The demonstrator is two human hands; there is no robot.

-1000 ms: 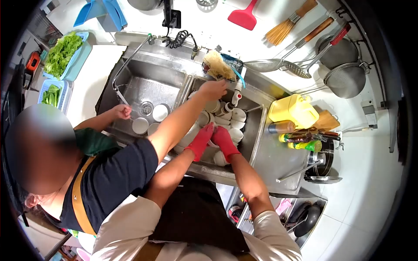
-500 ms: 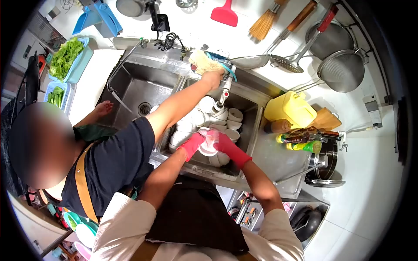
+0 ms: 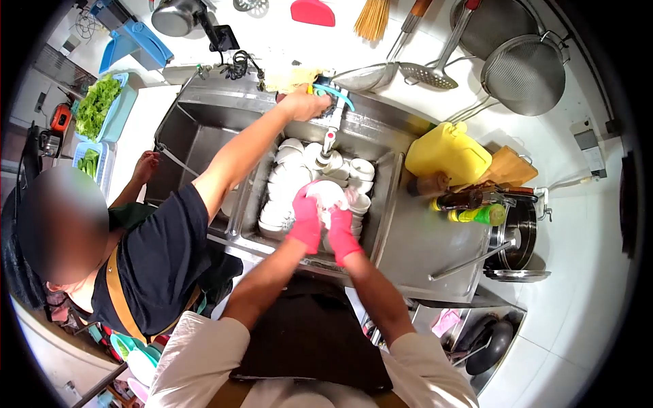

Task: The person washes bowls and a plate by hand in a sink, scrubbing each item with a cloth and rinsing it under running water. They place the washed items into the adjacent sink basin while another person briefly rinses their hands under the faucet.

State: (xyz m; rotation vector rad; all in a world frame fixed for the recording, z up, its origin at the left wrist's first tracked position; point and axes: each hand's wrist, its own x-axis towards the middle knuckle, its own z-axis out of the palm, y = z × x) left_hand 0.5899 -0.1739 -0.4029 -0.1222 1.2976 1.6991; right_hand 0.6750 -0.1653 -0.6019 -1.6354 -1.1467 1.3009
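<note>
Over the right sink basin (image 3: pixel 389 224), both my hands wear red gloves. My left hand (image 3: pixel 305 221) grips the left side of a white bowl (image 3: pixel 328 193). At the bowl's right lower side is my right hand (image 3: pixel 343 234), its fingers closed on something pale that I cannot make out. Stacks of white bowls (image 3: pixel 279 212) fill the basin around and beneath my hands. The faucet (image 3: pixel 329 141) hangs just beyond the bowl.
A co-worker in a dark shirt (image 3: pixel 163 238) stands at the left, one arm (image 3: pixel 248 146) stretched across the sinks toward items behind the faucet. A yellow jug (image 3: pixel 447 158) and bottles (image 3: pixel 479 215) stand right. Strainers (image 3: pixel 524 75) hang behind.
The white bowl and my hands have come up more toward the faucet, and my right hand has drawn in below the bowl. The co-worker's reaching hand has shifted left. The whole view has shifted slightly.
</note>
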